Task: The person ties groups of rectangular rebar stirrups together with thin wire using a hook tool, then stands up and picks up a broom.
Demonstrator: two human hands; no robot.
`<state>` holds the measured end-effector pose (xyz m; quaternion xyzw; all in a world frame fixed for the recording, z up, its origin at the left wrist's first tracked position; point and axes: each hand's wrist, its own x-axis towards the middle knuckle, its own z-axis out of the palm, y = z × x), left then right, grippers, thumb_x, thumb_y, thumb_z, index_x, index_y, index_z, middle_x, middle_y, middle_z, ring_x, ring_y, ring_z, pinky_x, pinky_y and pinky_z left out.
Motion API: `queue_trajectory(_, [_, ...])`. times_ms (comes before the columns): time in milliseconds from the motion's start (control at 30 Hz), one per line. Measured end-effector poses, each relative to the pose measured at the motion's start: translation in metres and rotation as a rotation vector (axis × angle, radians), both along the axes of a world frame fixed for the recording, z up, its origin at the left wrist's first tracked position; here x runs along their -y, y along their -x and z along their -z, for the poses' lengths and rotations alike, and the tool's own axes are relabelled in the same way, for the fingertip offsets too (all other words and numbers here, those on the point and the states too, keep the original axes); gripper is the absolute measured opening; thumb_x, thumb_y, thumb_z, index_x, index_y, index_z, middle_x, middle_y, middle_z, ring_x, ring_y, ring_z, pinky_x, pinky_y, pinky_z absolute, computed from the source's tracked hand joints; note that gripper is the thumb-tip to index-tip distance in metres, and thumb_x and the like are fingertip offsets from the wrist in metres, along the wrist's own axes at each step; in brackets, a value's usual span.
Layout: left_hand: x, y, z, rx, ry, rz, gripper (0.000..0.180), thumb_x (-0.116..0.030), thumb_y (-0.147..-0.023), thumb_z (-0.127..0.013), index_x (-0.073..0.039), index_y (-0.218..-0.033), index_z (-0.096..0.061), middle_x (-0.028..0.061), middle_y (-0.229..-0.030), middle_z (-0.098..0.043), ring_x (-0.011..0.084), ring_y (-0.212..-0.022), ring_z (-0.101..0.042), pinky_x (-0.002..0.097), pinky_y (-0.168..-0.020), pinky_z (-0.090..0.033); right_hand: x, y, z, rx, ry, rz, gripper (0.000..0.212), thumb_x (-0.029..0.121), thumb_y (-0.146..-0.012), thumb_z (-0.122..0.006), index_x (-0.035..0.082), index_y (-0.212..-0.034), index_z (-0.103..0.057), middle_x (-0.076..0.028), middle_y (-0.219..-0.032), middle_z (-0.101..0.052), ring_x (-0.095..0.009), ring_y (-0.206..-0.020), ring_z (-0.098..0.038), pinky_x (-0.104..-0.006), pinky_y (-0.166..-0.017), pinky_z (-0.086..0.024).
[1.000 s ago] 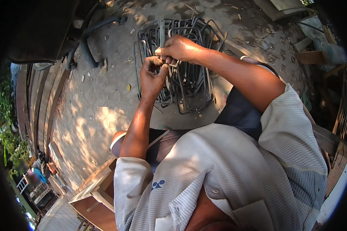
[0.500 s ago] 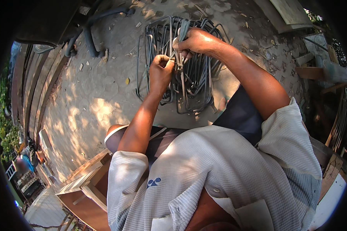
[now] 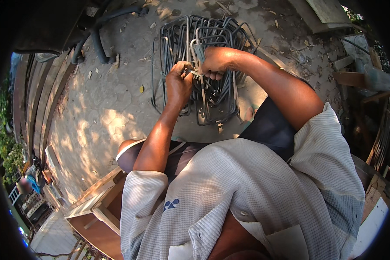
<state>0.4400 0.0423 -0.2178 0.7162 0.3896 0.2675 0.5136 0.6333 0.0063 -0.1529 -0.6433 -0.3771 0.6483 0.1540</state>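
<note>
A heap of dark steel bars bent into rectangular frames lies on the ground in front of me. Over its middle, both my hands work close together. My left hand is closed, thumb and forefinger pinching a thin pale strip beside one of the bars. Close by on the right, my right hand is curled with its knuckles upward. A grey-green bundle of strips sticks up from its grip, against a lighter bar. Its fingertips are partly hidden.
The ground is paved and dusty, with scattered leaves. Long wooden planks lie at the left. A wooden box frame stands at lower left, and dark bent tubes reach in at upper left. Boards and scraps lie at right.
My right hand has come down toward me, its knuckles turned more upward, and the strip bundle has dropped with it. My left hand stays almost in place, still pinching.
</note>
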Motion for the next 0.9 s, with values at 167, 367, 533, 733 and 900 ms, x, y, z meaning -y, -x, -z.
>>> queue_trajectory(167, [-0.008,0.012,-0.002,-0.031,-0.144,0.161,0.016,0.006,-0.077,-0.063,-0.002,-0.091,-0.064,0.0122,-0.095,-0.064,0.0206,-0.084,-0.065,0.0314,-0.074,-0.051,-0.008,0.004,0.016,0.155,-0.125,0.056,0.023,0.015,-0.085,-0.068,-0.007,-0.082,-0.064,-0.014,-0.079,-0.069,-0.019,-0.062,-0.069,-0.0288,-0.052,-0.057])
queue_trajectory(367, [-0.003,0.014,-0.019,-0.180,-0.110,0.184,0.013,0.002,-0.079,-0.063,-0.001,-0.091,-0.065,0.0042,-0.097,-0.064,0.0106,-0.081,-0.061,0.0272,-0.072,-0.050,0.001,0.029,0.026,0.623,-0.549,-0.023,0.022,0.005,-0.078,-0.063,0.000,-0.099,-0.070,-0.024,-0.086,-0.068,-0.041,-0.084,-0.067,-0.0487,-0.081,-0.051])
queue_trajectory(533, [0.003,0.005,-0.041,-0.282,0.085,0.113,0.012,-0.008,-0.082,-0.066,0.002,-0.088,-0.065,0.0033,-0.083,-0.066,0.0086,-0.075,-0.060,0.0268,-0.070,-0.049,0.002,0.030,0.041,0.616,-0.705,-0.026,0.022,0.000,-0.072,-0.058,0.000,-0.090,-0.070,-0.025,-0.081,-0.067,-0.043,-0.082,-0.066,-0.0483,-0.076,-0.052])
queue_trajectory(733, [0.002,0.005,-0.016,-0.158,0.057,-0.052,0.027,-0.008,-0.079,-0.073,0.003,-0.102,-0.063,0.0110,-0.086,-0.069,0.0120,-0.072,-0.064,0.0297,-0.067,-0.051,0.003,0.029,0.040,0.597,-0.743,-0.016,0.019,0.001,-0.073,-0.059,-0.001,-0.089,-0.069,-0.025,-0.080,-0.067,-0.044,-0.080,-0.066,-0.0477,-0.073,-0.053])
queue_trajectory(900, [-0.005,0.004,-0.009,-0.025,0.424,-0.115,0.048,0.000,-0.078,-0.073,0.004,-0.122,-0.056,0.0082,-0.088,-0.070,0.0108,-0.071,-0.063,0.0274,-0.065,-0.050,0.006,0.032,0.030,0.588,-0.740,0.013,0.021,0.007,-0.077,-0.066,-0.002,-0.097,-0.067,-0.025,-0.079,-0.066,-0.044,-0.080,-0.065,-0.0487,-0.073,-0.052])
